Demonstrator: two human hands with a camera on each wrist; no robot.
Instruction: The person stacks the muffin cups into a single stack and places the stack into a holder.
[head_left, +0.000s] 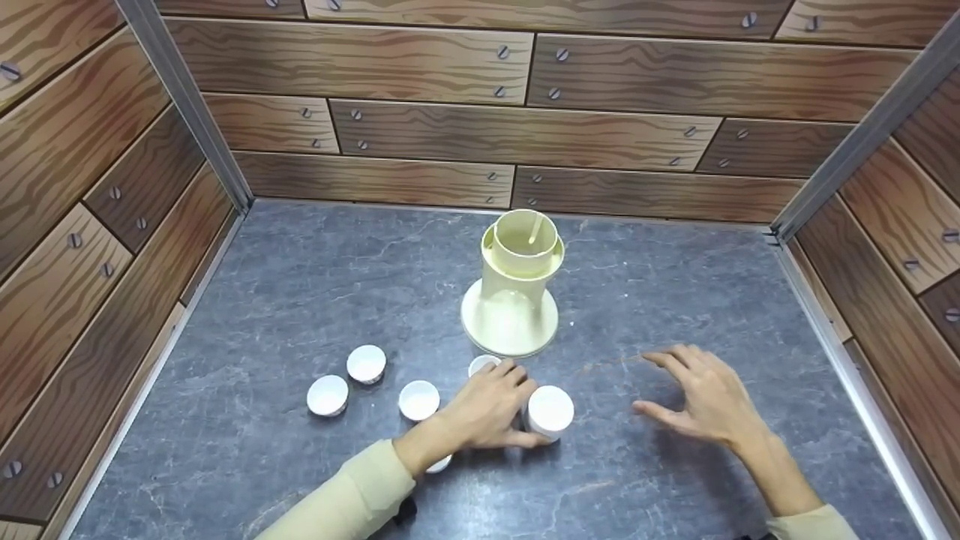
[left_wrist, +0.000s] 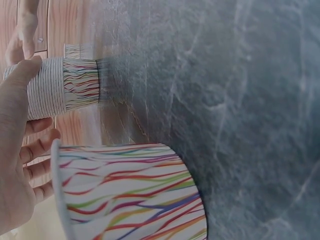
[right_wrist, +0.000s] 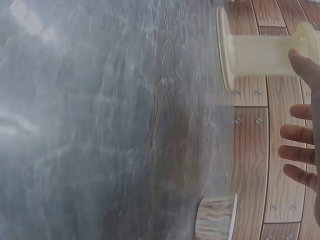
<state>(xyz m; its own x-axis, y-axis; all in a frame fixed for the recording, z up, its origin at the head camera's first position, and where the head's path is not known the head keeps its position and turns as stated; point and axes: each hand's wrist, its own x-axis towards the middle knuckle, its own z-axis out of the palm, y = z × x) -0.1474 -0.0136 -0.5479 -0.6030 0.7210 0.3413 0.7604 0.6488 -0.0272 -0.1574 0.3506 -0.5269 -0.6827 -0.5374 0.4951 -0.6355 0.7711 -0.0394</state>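
Observation:
My left hand [head_left: 487, 409] holds a stack of white paper cups [head_left: 550, 409], its thumb at the near side. In the left wrist view the stack [left_wrist: 47, 92] shows many nested rims and a patterned outer cup with wavy coloured lines. A single paper cup [left_wrist: 130, 192] of that pattern stands close beside the left fingers. Partly behind those fingers in the head view is another cup [head_left: 480, 363]. To the right of the stack, my right hand [head_left: 701, 401] hovers above the table with fingers spread and nothing in it.
A cream-coloured cylinder on a round base [head_left: 510, 322] stands beyond the hands, with an inner tube at its top. Single cups [head_left: 367, 363] are spread on the left of the table, one [head_left: 440, 464] partly under the left wrist. Wood-patterned walls [head_left: 420, 135] enclose the marbled table [head_left: 660, 292].

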